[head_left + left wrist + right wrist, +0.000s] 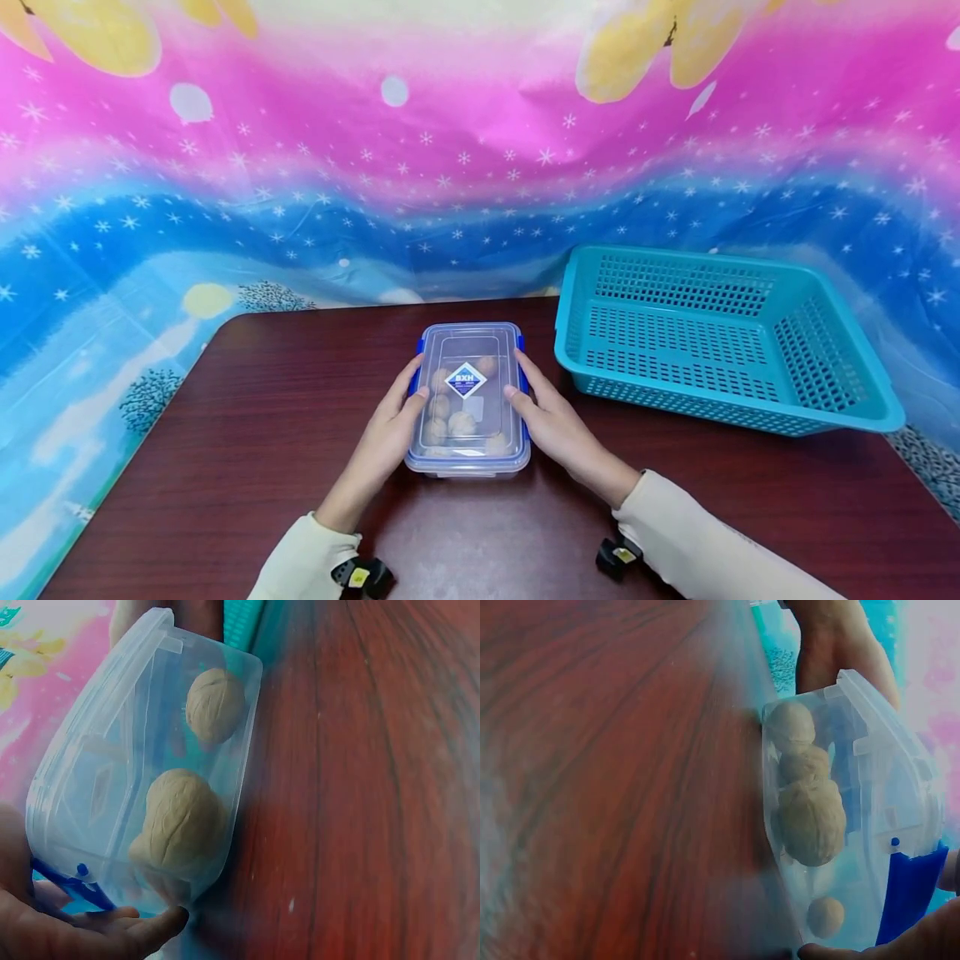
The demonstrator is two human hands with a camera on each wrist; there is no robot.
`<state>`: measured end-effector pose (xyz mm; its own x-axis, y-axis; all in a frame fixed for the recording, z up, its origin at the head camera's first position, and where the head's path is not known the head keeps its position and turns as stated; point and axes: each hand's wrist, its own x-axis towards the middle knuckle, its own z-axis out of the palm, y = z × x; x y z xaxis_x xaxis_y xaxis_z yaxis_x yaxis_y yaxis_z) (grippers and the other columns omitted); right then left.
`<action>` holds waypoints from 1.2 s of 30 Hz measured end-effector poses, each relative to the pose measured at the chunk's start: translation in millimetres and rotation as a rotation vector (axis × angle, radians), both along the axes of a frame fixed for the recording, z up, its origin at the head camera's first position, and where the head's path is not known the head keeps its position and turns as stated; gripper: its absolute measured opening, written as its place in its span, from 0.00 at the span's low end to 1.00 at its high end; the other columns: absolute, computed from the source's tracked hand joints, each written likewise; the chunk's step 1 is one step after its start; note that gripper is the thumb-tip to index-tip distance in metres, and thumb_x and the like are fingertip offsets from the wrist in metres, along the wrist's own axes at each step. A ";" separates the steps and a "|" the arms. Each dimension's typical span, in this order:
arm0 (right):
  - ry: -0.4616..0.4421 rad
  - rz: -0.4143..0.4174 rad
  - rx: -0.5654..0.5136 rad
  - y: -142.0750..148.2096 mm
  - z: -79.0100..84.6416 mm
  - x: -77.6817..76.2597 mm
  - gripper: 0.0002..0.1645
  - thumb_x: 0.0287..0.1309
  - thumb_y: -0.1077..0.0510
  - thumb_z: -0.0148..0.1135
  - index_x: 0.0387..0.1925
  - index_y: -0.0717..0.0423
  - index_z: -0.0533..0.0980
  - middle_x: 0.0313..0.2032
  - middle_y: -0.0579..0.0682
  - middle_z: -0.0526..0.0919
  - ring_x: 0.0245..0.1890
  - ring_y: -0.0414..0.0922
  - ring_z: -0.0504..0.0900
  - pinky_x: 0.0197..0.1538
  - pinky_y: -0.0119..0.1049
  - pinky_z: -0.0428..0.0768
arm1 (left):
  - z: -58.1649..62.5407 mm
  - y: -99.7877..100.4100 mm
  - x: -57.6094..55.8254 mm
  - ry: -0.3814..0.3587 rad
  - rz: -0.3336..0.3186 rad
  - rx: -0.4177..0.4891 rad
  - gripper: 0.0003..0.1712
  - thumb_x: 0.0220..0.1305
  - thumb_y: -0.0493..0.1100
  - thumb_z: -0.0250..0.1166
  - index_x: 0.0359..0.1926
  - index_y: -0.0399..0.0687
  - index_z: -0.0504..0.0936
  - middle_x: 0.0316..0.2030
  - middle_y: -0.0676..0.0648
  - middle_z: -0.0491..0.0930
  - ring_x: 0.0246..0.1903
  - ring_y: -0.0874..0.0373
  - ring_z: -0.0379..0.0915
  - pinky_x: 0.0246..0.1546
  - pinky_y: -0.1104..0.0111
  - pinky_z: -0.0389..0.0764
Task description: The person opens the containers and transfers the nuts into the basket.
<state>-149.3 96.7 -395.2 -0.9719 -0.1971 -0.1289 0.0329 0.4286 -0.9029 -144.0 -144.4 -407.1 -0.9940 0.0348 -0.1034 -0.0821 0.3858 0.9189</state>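
A clear plastic food container (491,404) with a lidded top and blue side clips stands on the table, a diamond-shaped label (466,380) on its lid. Several walnuts (184,817) lie inside, seen through its wall. My left hand (386,425) grips the container's left side, thumb at the lid's edge and fingers along the wall. On the opposite side my right hand (555,421) holds it the same way, thumb on the lid's edge. In the right wrist view, a blue clip (909,896) sits beside the fingers of the right hand.
A turquoise plastic basket (675,333) with perforated walls stands at the right of the dark wooden table (262,433). Behind the table hangs a colourful printed cloth (465,167). Each sleeve has a small black device at the wrist.
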 end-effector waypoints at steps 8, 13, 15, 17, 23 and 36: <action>-0.037 -0.049 -0.078 -3.9 -7.8 -1.3 0.38 0.82 0.45 0.45 0.85 0.30 0.45 0.85 0.48 0.48 0.84 0.55 0.47 0.81 0.64 0.48 | -3.9 1.1 0.3 -0.022 -0.007 0.122 0.32 0.85 0.49 0.44 0.84 0.71 0.52 0.84 0.48 0.50 0.83 0.40 0.44 0.78 0.36 0.48; -0.075 -0.063 -0.171 -7.4 -11.1 -0.2 0.36 0.84 0.45 0.42 0.84 0.25 0.44 0.85 0.43 0.46 0.85 0.52 0.45 0.82 0.61 0.48 | -6.1 0.4 0.6 0.002 -0.017 0.163 0.31 0.86 0.48 0.42 0.84 0.69 0.52 0.84 0.49 0.51 0.83 0.42 0.42 0.79 0.37 0.45; -0.073 -0.067 -0.186 -8.1 -11.9 0.3 0.36 0.84 0.46 0.42 0.84 0.26 0.44 0.85 0.43 0.46 0.85 0.53 0.45 0.82 0.62 0.48 | -6.8 0.2 0.8 0.004 -0.018 0.178 0.31 0.86 0.48 0.42 0.84 0.68 0.53 0.84 0.49 0.50 0.83 0.42 0.42 0.79 0.37 0.45; -0.074 -0.073 -0.196 -8.3 -12.8 0.4 0.36 0.84 0.46 0.42 0.84 0.25 0.45 0.85 0.42 0.46 0.85 0.52 0.45 0.82 0.61 0.48 | -7.4 0.2 0.8 0.005 -0.020 0.193 0.31 0.86 0.47 0.41 0.84 0.68 0.53 0.84 0.49 0.50 0.83 0.42 0.42 0.80 0.37 0.44; -0.087 -0.071 -0.228 -8.6 -15.5 -0.7 0.35 0.84 0.45 0.41 0.83 0.22 0.44 0.85 0.40 0.45 0.85 0.51 0.43 0.82 0.61 0.45 | -8.1 0.6 0.6 0.011 -0.038 0.219 0.31 0.86 0.47 0.40 0.84 0.69 0.52 0.84 0.49 0.50 0.83 0.42 0.42 0.80 0.37 0.44; -0.115 -0.037 -0.292 -6.9 -18.3 -0.3 0.35 0.84 0.44 0.40 0.83 0.21 0.44 0.85 0.39 0.42 0.85 0.52 0.38 0.82 0.63 0.41 | -8.7 1.3 1.6 0.012 -0.041 0.253 0.30 0.87 0.47 0.38 0.84 0.69 0.53 0.84 0.49 0.50 0.83 0.42 0.43 0.80 0.39 0.46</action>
<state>-149.6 89.8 -413.5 -0.9614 -0.2066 -0.1816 0.1526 0.1488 -0.9770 -142.4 -143.1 -415.7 -0.9923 0.0988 -0.0747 -0.0598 0.1460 0.9875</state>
